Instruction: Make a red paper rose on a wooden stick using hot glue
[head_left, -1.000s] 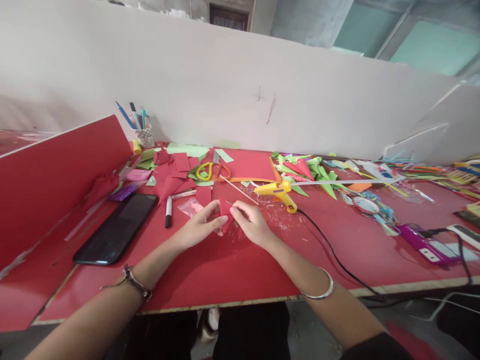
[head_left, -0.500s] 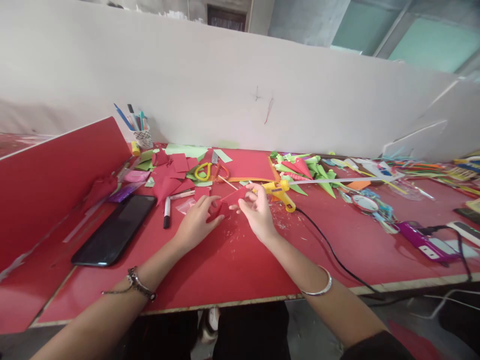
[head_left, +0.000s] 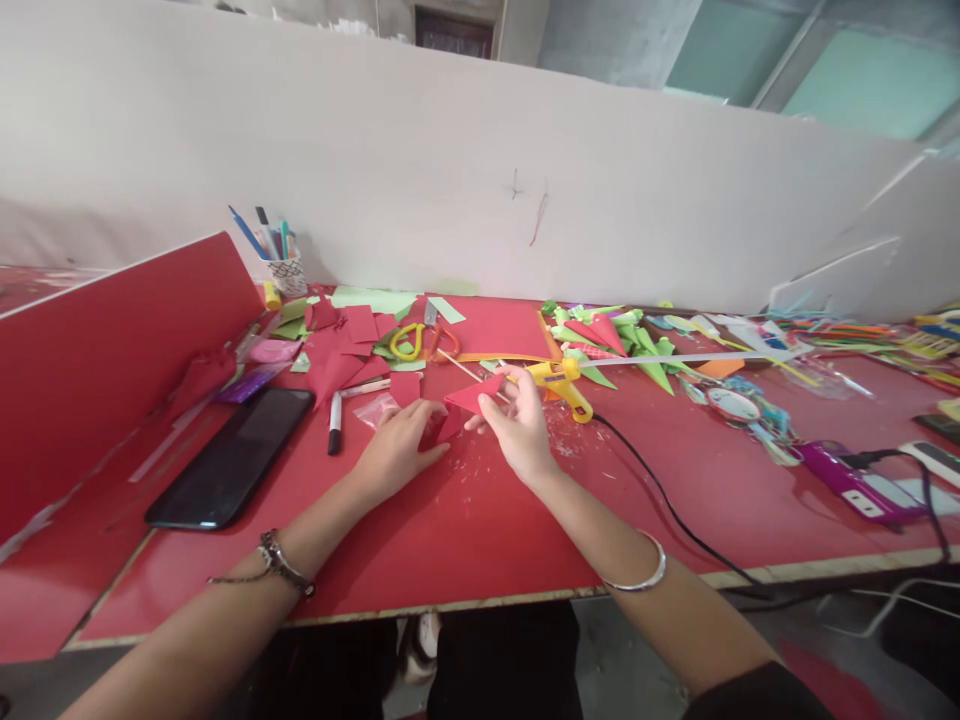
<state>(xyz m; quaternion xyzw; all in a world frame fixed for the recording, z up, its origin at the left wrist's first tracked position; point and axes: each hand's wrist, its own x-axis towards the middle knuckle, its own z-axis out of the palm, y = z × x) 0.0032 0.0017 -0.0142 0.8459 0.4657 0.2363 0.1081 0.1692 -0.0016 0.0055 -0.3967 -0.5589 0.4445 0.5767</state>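
A small red paper triangle is pinched between the thumb and fingers of my right hand, its point toward the left. Beside it, my left hand is curled around a darker piece of red paper, mostly covered by the fingers. A thin wooden stick runs behind the triangle; whether my right hand touches it I cannot tell. Just right of my right hand lies a yellow glue gun with a long glue stick in its back. Scissors with a yellow handle lie beyond my left hand.
Red paper scraps and a marker lie at the left, near a black phone. Behind stands a pen cup. Green and red paper cones are piled at the right. The black cord crosses toward a purple power strip.
The red triangle in my right hand has turned and shows more of its face, apart from my left hand. My left fingers have curled in a little more.
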